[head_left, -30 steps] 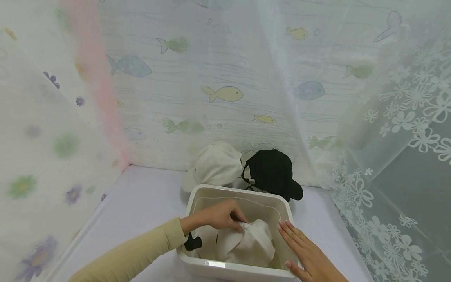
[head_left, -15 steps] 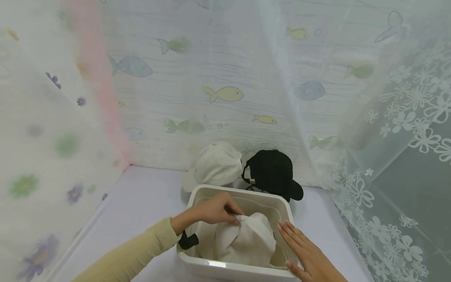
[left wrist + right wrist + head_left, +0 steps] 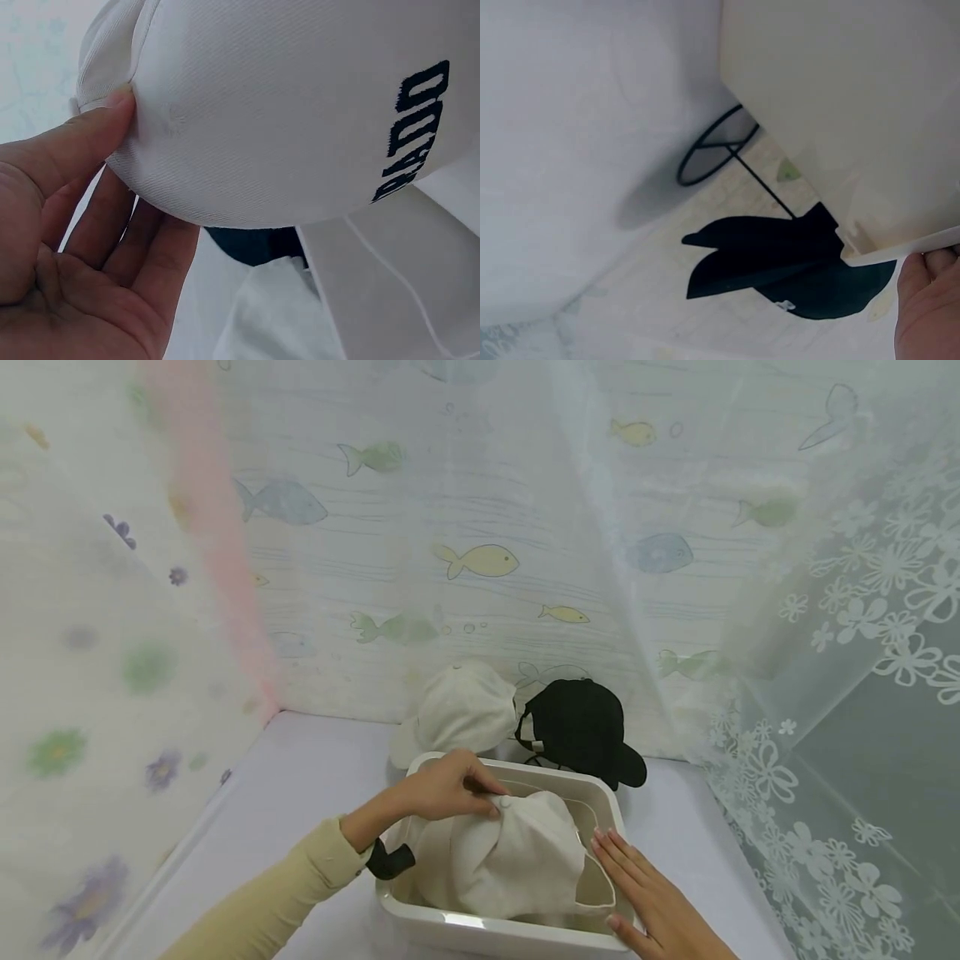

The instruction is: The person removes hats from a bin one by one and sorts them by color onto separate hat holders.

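Note:
A white baseball cap [image 3: 532, 852] with dark lettering on its front, seen in the left wrist view, is partly inside the white plastic bin [image 3: 450, 920]. My left hand [image 3: 438, 787] pinches the top of its crown between thumb and fingers. In the left wrist view the thumb of that hand [image 3: 82, 247] presses on the cap's fabric [image 3: 255, 112]. Straight fingers of my right hand [image 3: 656, 893] rest along the bin's right rim. The right wrist view catches part of this hand [image 3: 934, 307] against the bin's edge. Lower parts of the cap are hidden by the bin's front wall.
Behind the bin, another white cap [image 3: 465, 710] and a black cap [image 3: 581, 727] stand side by side. A black wire stand with a ring base [image 3: 705, 146] shows beneath black headwear [image 3: 780, 247]. Patterned fabric [image 3: 480, 485] hangs around the white tabletop [image 3: 322, 777].
My left hand has moved up and left, lifting the white cap higher in the bin, and the cap's back strap now shows. The right hand has stayed on the rim.

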`<action>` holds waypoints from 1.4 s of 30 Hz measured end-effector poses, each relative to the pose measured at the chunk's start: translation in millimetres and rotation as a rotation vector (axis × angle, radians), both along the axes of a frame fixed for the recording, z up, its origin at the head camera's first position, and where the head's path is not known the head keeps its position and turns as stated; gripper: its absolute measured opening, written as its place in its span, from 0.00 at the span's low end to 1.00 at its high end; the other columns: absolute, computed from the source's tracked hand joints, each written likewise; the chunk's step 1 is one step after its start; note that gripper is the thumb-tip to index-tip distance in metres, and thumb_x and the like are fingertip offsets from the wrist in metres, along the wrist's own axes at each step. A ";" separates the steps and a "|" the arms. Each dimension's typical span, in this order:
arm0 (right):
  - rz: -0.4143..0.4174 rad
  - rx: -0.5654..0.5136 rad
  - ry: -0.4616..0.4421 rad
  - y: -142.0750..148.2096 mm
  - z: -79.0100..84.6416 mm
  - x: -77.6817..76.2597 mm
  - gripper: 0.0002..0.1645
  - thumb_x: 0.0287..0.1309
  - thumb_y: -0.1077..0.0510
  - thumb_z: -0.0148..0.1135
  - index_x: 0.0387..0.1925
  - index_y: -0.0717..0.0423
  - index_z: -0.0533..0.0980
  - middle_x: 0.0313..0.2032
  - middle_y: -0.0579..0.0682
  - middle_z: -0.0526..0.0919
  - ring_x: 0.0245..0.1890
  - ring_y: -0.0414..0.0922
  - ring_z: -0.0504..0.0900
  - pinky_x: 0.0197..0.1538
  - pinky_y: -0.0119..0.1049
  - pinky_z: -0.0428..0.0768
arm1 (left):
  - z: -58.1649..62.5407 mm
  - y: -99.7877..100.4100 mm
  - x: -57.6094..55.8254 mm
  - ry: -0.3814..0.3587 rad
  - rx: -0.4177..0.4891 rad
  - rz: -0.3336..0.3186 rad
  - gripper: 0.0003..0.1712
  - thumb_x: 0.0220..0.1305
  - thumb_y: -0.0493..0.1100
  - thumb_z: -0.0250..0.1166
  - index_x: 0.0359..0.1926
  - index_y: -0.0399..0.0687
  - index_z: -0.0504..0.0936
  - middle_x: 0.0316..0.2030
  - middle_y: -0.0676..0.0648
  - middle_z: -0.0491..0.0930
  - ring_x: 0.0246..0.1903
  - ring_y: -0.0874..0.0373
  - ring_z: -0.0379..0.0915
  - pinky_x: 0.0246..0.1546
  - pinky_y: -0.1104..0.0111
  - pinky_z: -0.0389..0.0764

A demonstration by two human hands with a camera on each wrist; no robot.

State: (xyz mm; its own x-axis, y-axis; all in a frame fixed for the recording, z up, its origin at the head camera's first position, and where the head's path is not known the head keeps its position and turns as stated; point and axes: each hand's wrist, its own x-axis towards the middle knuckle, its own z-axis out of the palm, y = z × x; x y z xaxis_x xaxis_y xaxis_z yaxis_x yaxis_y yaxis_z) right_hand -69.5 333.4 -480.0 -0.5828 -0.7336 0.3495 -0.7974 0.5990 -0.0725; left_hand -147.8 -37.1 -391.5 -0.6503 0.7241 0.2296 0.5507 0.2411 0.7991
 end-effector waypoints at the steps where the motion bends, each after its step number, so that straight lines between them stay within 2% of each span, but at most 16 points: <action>1: -0.002 0.002 -0.002 0.0 -0.2 0.1 0.46 0.69 0.44 0.59 0.78 0.61 0.56 0.79 0.53 0.55 0.80 0.47 0.50 0.79 0.26 0.38 | 2.3 -1.3 0.5 0.003 0.000 0.001 0.13 0.60 0.34 0.73 0.47 0.36 0.89 0.43 0.45 0.89 0.42 0.68 0.83 0.46 0.75 0.84; 8: -0.011 -0.012 -0.016 -0.2 -0.8 1.2 0.47 0.66 0.46 0.62 0.77 0.63 0.57 0.79 0.54 0.55 0.80 0.46 0.48 0.78 0.24 0.38 | 15.7 -7.5 1.6 0.007 0.021 0.005 0.14 0.60 0.32 0.73 0.48 0.35 0.89 0.45 0.43 0.89 0.44 0.66 0.83 0.49 0.73 0.84; 15: -0.055 -0.039 -0.042 -2.5 0.8 3.7 0.47 0.67 0.43 0.60 0.78 0.59 0.56 0.79 0.52 0.55 0.80 0.45 0.50 0.77 0.22 0.38 | 29.0 -12.3 1.9 0.019 0.051 0.013 0.14 0.60 0.31 0.72 0.48 0.33 0.88 0.45 0.41 0.88 0.43 0.65 0.84 0.48 0.72 0.85; 21: -0.023 -0.058 -0.037 -2.8 1.4 3.3 0.48 0.67 0.43 0.60 0.79 0.59 0.54 0.78 0.55 0.58 0.79 0.49 0.52 0.78 0.22 0.40 | 40.6 -16.6 1.7 -0.001 0.045 0.010 0.15 0.61 0.32 0.72 0.50 0.33 0.87 0.47 0.41 0.88 0.45 0.62 0.84 0.50 0.71 0.84; 28: -0.041 -0.058 -0.071 -0.7 0.3 2.0 0.49 0.66 0.45 0.62 0.78 0.61 0.54 0.78 0.58 0.57 0.80 0.43 0.47 0.76 0.19 0.39 | 57.3 -19.5 0.9 0.046 0.057 -0.009 0.14 0.61 0.31 0.72 0.49 0.33 0.88 0.45 0.41 0.89 0.43 0.62 0.85 0.50 0.70 0.85; 31: -0.018 -0.074 -0.067 -0.9 -0.1 1.0 0.48 0.67 0.44 0.62 0.77 0.64 0.56 0.78 0.58 0.56 0.80 0.45 0.47 0.76 0.20 0.39 | 64.7 -19.5 0.3 0.065 0.064 -0.011 0.14 0.61 0.31 0.72 0.49 0.33 0.88 0.45 0.41 0.89 0.44 0.62 0.85 0.51 0.70 0.85; 35: 0.004 -0.080 -0.058 -1.2 0.8 1.0 0.48 0.67 0.45 0.62 0.77 0.64 0.56 0.78 0.59 0.56 0.81 0.44 0.44 0.77 0.21 0.39 | 76.4 -22.1 -2.6 0.083 0.063 0.023 0.16 0.61 0.31 0.72 0.51 0.33 0.87 0.47 0.41 0.88 0.45 0.59 0.85 0.52 0.69 0.84; 37: -0.014 -0.067 -0.060 -1.1 0.9 1.6 0.47 0.67 0.45 0.62 0.78 0.62 0.56 0.78 0.59 0.57 0.81 0.39 0.42 0.77 0.20 0.39 | 85.1 -24.4 -4.6 0.088 0.064 0.042 0.17 0.61 0.31 0.72 0.51 0.33 0.87 0.47 0.41 0.88 0.46 0.57 0.85 0.52 0.68 0.85; 40: -0.041 -0.035 -0.047 -0.5 0.8 2.8 0.47 0.68 0.44 0.61 0.79 0.59 0.55 0.78 0.56 0.57 0.80 0.35 0.40 0.77 0.20 0.37 | 100.8 -28.3 -8.2 0.096 0.064 0.063 0.17 0.61 0.31 0.72 0.52 0.33 0.86 0.48 0.40 0.88 0.46 0.55 0.85 0.51 0.65 0.85; 42: -0.032 -0.026 -0.026 -0.2 0.2 2.3 0.46 0.69 0.43 0.59 0.78 0.60 0.56 0.79 0.55 0.56 0.81 0.37 0.42 0.77 0.22 0.37 | 112.7 -30.6 -11.5 0.106 0.067 0.069 0.17 0.62 0.32 0.72 0.52 0.34 0.87 0.49 0.40 0.87 0.47 0.54 0.85 0.51 0.63 0.86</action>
State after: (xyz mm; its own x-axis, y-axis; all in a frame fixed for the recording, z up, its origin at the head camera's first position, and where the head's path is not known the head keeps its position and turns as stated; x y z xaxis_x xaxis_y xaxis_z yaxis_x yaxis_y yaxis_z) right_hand -67.2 333.2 -479.8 -0.6149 -0.7052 0.3530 -0.7756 0.6218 -0.1087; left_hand -159.3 -67.7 -278.8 -0.6677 0.6592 0.3459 0.6168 0.2298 0.7528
